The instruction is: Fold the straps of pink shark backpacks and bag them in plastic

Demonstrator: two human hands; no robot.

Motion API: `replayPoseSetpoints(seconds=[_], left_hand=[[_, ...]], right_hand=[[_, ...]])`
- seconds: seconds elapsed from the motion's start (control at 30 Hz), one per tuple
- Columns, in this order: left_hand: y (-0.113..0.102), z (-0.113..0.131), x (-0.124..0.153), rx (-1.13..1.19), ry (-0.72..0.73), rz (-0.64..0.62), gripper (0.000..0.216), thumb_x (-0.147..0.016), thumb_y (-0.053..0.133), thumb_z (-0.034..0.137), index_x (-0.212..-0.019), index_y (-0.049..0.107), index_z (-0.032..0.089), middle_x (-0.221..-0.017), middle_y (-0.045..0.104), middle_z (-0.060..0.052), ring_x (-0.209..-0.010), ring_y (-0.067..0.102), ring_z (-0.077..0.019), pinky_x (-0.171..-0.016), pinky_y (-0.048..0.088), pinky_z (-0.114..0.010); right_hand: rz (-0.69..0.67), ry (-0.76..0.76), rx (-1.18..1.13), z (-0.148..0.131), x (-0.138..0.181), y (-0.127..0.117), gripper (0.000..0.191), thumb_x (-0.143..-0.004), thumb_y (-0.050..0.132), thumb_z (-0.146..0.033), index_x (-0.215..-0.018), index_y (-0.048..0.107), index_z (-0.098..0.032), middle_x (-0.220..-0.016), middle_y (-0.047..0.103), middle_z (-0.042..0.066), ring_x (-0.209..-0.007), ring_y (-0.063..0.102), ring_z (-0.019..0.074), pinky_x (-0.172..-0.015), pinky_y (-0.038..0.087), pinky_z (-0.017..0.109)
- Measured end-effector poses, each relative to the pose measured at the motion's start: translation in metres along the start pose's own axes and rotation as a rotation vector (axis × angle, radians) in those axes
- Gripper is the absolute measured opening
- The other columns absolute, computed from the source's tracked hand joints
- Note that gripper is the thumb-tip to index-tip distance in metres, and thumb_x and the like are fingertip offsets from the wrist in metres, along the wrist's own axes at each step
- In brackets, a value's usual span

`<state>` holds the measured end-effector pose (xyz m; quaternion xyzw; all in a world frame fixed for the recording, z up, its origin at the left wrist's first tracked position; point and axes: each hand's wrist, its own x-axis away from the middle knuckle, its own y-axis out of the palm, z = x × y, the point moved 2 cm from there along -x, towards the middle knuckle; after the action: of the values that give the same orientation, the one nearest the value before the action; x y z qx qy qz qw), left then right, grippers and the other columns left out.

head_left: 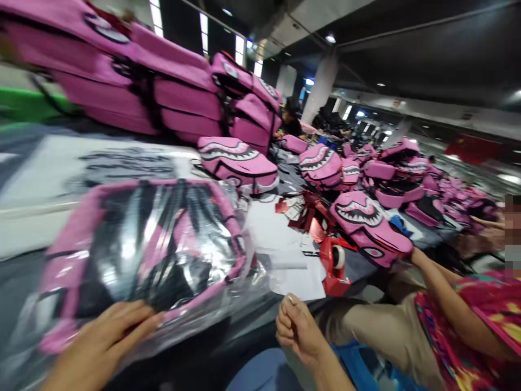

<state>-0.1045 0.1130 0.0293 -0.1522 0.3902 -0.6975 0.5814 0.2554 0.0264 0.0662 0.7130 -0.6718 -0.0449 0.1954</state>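
A pink and black backpack point(163, 244) in a clear plastic bag point(244, 282) lies on the table in front of me, straps facing up. My left hand point(109, 331) rests flat on its near edge, fingers stretched out. To the right, my right hand point(297, 328) is raised in front of the table edge with its fingers curled and thumb pressed against them. Whatever those fingers may hold is hidden. Just beyond it are white paper sheets point(280, 239) and a red tape dispenser point(336, 266) with a roll in it.
Several pink backpacks point(187, 103) stand in a row behind. Pink bags with a toothy mouth print point(238, 160) lie along the table. Red tags point(311, 214) are heaped by the paper. At right, a co-worker's arm point(443, 288) reaches to a bag point(368, 225). A blue stool point(262, 372) is below.
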Motion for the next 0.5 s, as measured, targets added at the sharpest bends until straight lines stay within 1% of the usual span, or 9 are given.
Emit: replayPoseSetpoints(seconds=[0.03,0.07,0.1,0.17,0.23,0.3,0.37,0.43,0.5], left_hand=[[-0.013,0.009,0.004,0.026,-0.087,-0.02,0.055,-0.085,0.038,0.074,-0.074,0.072,0.033,-0.082,0.072,-0.002,-0.087,0.063,-0.0256,-0.083,0.054,-0.042],[-0.021,0.021,0.006,0.044,-0.135,-0.079,0.054,-0.085,0.04,0.073,-0.069,0.069,0.03,-0.077,0.069,-0.003,-0.083,0.062,-0.0253,-0.081,0.052,-0.042],[-0.027,0.031,0.005,0.05,-0.166,-0.109,0.054,-0.082,0.041,0.073,-0.062,0.063,0.028,-0.071,0.065,-0.003,-0.08,0.06,-0.0249,-0.079,0.05,-0.042],[-0.03,0.047,0.0,0.048,-0.206,-0.109,0.051,-0.082,0.042,0.069,-0.058,0.057,0.026,-0.068,0.061,-0.003,-0.079,0.058,-0.0239,-0.077,0.046,-0.041],[-0.029,0.053,-0.005,0.034,-0.222,-0.098,0.048,-0.084,0.042,0.063,-0.059,0.054,0.025,-0.069,0.06,-0.003,-0.081,0.056,-0.0234,-0.079,0.043,-0.04],[-0.026,0.052,-0.005,0.026,-0.224,-0.104,0.045,-0.086,0.042,0.059,-0.061,0.054,0.024,-0.071,0.06,-0.002,-0.083,0.056,-0.0231,-0.08,0.042,-0.039],[-0.024,0.048,-0.003,0.026,-0.213,-0.097,0.045,-0.089,0.042,0.057,-0.062,0.054,0.023,-0.073,0.06,-0.002,-0.084,0.055,-0.0225,-0.08,0.041,-0.038],[-0.022,0.045,0.0,0.024,-0.192,-0.083,0.045,-0.092,0.043,0.057,-0.064,0.055,0.023,-0.073,0.06,-0.001,-0.083,0.054,-0.022,-0.079,0.041,-0.038],[-0.022,0.042,0.001,0.027,-0.184,-0.072,0.046,-0.092,0.043,0.057,-0.064,0.055,0.023,-0.073,0.06,-0.001,-0.083,0.055,-0.0221,-0.079,0.041,-0.039]], right_hand=[[-0.19,-0.033,0.104,-0.01,-0.005,0.022,0.05,-0.089,0.071,-0.064,-0.08,0.044,-0.023,-0.061,0.036,-0.01,-0.048,0.026,0.0058,-0.046,0.024,0.018],[-0.359,-0.099,0.265,-0.023,-0.012,0.042,0.047,-0.091,0.069,-0.062,-0.081,0.046,-0.022,-0.062,0.039,-0.009,-0.05,0.03,0.0066,-0.049,0.027,0.02],[-0.5,-0.191,0.464,-0.035,-0.023,0.059,0.044,-0.093,0.069,-0.059,-0.082,0.049,-0.021,-0.064,0.042,-0.008,-0.054,0.035,0.0074,-0.052,0.03,0.021],[-0.735,-0.377,0.86,-0.054,-0.05,0.089,0.034,-0.096,0.069,-0.048,-0.083,0.054,-0.02,-0.071,0.048,-0.005,-0.063,0.041,0.0092,-0.059,0.032,0.023],[-0.915,-0.507,1.184,-0.061,-0.08,0.111,0.023,-0.099,0.066,-0.035,-0.086,0.056,-0.02,-0.078,0.053,-0.004,-0.07,0.045,0.0107,-0.064,0.033,0.024],[-1.012,-0.587,1.451,-0.058,-0.106,0.126,0.014,-0.101,0.064,-0.027,-0.09,0.059,-0.02,-0.084,0.057,-0.003,-0.075,0.047,0.0116,-0.065,0.032,0.025],[-1.019,-0.628,1.632,-0.051,-0.127,0.135,0.012,-0.101,0.064,-0.026,-0.091,0.062,-0.02,-0.086,0.059,-0.002,-0.075,0.049,0.0119,-0.063,0.03,0.026],[-0.982,-0.61,1.675,-0.046,-0.143,0.14,0.014,-0.098,0.07,-0.029,-0.089,0.064,-0.019,-0.085,0.06,-0.003,-0.075,0.051,0.0118,-0.062,0.029,0.025],[-0.937,-0.512,1.624,-0.044,-0.156,0.142,0.019,-0.091,0.079,-0.031,-0.086,0.065,-0.02,-0.081,0.06,-0.005,-0.076,0.053,0.0115,-0.062,0.03,0.023]])
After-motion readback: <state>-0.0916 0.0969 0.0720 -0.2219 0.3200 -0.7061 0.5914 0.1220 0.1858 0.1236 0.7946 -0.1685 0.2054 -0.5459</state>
